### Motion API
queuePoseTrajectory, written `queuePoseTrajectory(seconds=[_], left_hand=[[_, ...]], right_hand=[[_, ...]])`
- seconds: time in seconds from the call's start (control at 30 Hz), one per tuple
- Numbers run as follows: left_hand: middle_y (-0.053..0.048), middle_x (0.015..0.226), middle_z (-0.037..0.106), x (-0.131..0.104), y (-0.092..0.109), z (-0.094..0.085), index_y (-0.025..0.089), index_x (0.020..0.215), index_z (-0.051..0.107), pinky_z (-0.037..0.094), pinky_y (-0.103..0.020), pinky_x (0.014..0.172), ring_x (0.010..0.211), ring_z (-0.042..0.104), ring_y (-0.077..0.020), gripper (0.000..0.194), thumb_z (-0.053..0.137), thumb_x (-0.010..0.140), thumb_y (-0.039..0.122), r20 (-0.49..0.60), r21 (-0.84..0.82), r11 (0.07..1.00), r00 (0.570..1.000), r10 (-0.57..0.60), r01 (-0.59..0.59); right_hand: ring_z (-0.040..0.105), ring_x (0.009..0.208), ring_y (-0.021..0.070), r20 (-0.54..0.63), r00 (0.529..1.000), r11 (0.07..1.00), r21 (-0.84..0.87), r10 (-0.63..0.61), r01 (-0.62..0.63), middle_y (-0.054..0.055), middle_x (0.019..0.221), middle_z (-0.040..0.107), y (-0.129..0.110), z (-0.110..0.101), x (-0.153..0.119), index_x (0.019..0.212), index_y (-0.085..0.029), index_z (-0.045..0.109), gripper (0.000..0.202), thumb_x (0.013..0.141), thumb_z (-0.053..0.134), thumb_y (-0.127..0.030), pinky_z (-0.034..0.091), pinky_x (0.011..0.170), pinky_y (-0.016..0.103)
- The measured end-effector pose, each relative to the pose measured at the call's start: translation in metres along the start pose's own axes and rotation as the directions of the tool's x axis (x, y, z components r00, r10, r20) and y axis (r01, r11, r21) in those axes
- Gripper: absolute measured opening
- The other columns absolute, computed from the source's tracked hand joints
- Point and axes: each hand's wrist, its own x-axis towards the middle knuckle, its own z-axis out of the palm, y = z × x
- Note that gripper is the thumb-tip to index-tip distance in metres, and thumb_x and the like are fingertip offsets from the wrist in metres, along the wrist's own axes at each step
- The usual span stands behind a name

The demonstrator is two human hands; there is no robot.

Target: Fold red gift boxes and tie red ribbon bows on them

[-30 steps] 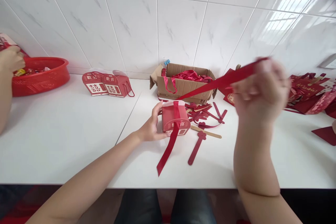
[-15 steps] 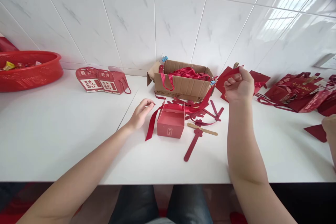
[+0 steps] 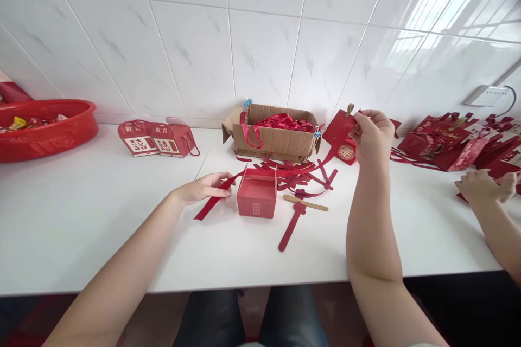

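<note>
An open red box (image 3: pixel 256 198) stands on the white table, and a red ribbon (image 3: pixel 303 170) runs across its back part. My left hand (image 3: pixel 208 186) is closed round the ribbon left of the box; the ribbon's cut end hangs below the fingers. Raised at the right, my right hand (image 3: pixel 372 133) pinches the other stretch of ribbon, which slants up from the box. Flower-shaped red strips (image 3: pixel 290 229) and a tan strip (image 3: pixel 311 203) lie right of the box.
Behind stands a cardboard carton (image 3: pixel 280 141) of red ribbons. Two red-and-white gift boxes (image 3: pixel 157 138) and a red basket (image 3: pixel 44 138) of sweets are at the left. Red bags (image 3: pixel 439 141) stand at the right, where another person's hands (image 3: pixel 482 187) reach in.
My left hand has taken hold of the ribbon and drawn its end leftward. My right hand is slightly lower in view. The other person's hands have come further in.
</note>
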Motion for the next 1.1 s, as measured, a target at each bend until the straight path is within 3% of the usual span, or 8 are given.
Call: queuePoseTrajectory(seconds=[0.1, 0.2, 0.37, 0.5, 0.7, 0.83, 0.97, 1.1], left_hand=[[0.003, 0.071, 0.054, -0.012, 0.013, -0.017, 0.022, 0.085, 0.051, 0.044, -0.024, 0.060, 0.063, 0.052, -0.0124, 0.027, 0.073, 0.070, 0.030, -0.109, 0.082, 0.995, 0.993, -0.048, 0.057], [0.003, 0.070, 0.049, -0.024, 0.027, -0.033, 0.021, 0.074, 0.046, 0.042, -0.023, 0.057, 0.061, 0.048, -0.0115, 0.030, 0.074, 0.069, 0.031, -0.157, 0.170, 0.983, 0.986, -0.046, 0.073], [0.000, 0.077, 0.059, -0.048, 0.047, -0.052, 0.021, 0.075, 0.056, 0.046, -0.026, 0.070, 0.074, 0.055, -0.0160, 0.021, 0.074, 0.067, 0.030, -0.232, 0.363, 0.922, 0.972, -0.046, 0.130], [0.000, 0.083, 0.065, -0.060, 0.059, -0.060, 0.024, 0.076, 0.065, 0.046, -0.028, 0.077, 0.082, 0.058, -0.0184, 0.014, 0.074, 0.066, 0.029, -0.405, 0.451, 0.885, 0.911, 0.083, 0.120], [-0.003, 0.090, 0.068, -0.049, 0.083, -0.053, 0.024, 0.078, 0.072, 0.050, -0.032, 0.076, 0.087, 0.061, -0.0213, 0.020, 0.079, 0.064, 0.037, -0.540, 0.247, 0.945, 0.779, 0.319, -0.215], [-0.004, 0.095, 0.069, -0.030, 0.107, -0.038, 0.023, 0.076, 0.075, 0.050, -0.029, 0.073, 0.090, 0.059, -0.0200, 0.016, 0.078, 0.069, 0.036, -0.531, 0.183, 0.854, 0.682, 0.503, -0.487], [-0.003, 0.082, 0.070, -0.009, 0.129, -0.015, 0.023, 0.077, 0.075, 0.051, -0.032, 0.076, 0.084, 0.062, -0.0189, 0.009, 0.076, 0.073, 0.032, -0.445, 0.078, 0.757, 0.657, 0.608, -0.648], [-0.001, 0.074, 0.068, 0.011, 0.148, 0.005, 0.021, 0.082, 0.074, 0.050, -0.030, 0.074, 0.076, 0.063, -0.0151, 0.014, 0.076, 0.073, 0.031, -0.430, 0.058, 0.710, 0.624, 0.653, -0.702]], right_hand=[[0.047, 0.046, 0.0050, 0.012, 0.999, 0.998, 0.039, -0.044, 0.044, -0.008, 0.054, 0.051, -0.007, -0.003, -0.002, 0.077, -0.018, 0.056, 0.011, 0.070, 0.064, -0.016, 0.042, 0.047, 0.017], [0.047, 0.045, 0.0050, -0.001, 0.998, 0.997, 0.045, -0.067, 0.066, -0.009, 0.055, 0.050, -0.014, -0.006, -0.004, 0.086, -0.019, 0.056, 0.018, 0.071, 0.065, -0.017, 0.042, 0.047, 0.018], [0.046, 0.045, 0.0054, -0.032, 0.997, 0.997, -0.004, -0.072, 0.072, -0.009, 0.055, 0.050, -0.016, -0.013, -0.002, 0.089, -0.020, 0.058, 0.021, 0.071, 0.068, -0.022, 0.044, 0.047, 0.019], [0.051, 0.047, 0.0066, 0.001, 0.998, 0.998, -0.042, -0.055, 0.055, -0.007, 0.055, 0.052, -0.017, -0.017, -0.002, 0.092, -0.018, 0.064, 0.024, 0.070, 0.071, -0.027, 0.046, 0.047, 0.020], [0.055, 0.052, 0.0069, 0.123, 0.992, 0.999, 0.045, -0.010, 0.005, -0.005, 0.062, 0.058, -0.029, -0.014, -0.011, 0.092, -0.021, 0.066, 0.029, 0.068, 0.077, -0.032, 0.050, 0.051, 0.021], [0.055, 0.053, 0.0063, 0.212, 0.977, 0.993, 0.102, 0.035, -0.058, -0.006, 0.064, 0.056, -0.034, -0.005, -0.018, 0.092, -0.021, 0.063, 0.030, 0.067, 0.078, -0.029, 0.051, 0.053, 0.021], [0.054, 0.051, 0.0071, 0.221, 0.975, 0.997, 0.071, -0.022, 0.006, -0.006, 0.061, 0.052, -0.032, 0.008, -0.026, 0.092, -0.021, 0.062, 0.025, 0.071, 0.074, -0.029, 0.050, 0.053, 0.022], [0.057, 0.055, 0.0093, 0.270, 0.955, 0.992, -0.014, -0.119, 0.127, -0.004, 0.067, 0.054, -0.033, 0.019, -0.037, 0.097, -0.024, 0.061, 0.025, 0.075, 0.070, -0.031, 0.049, 0.054, 0.025]])
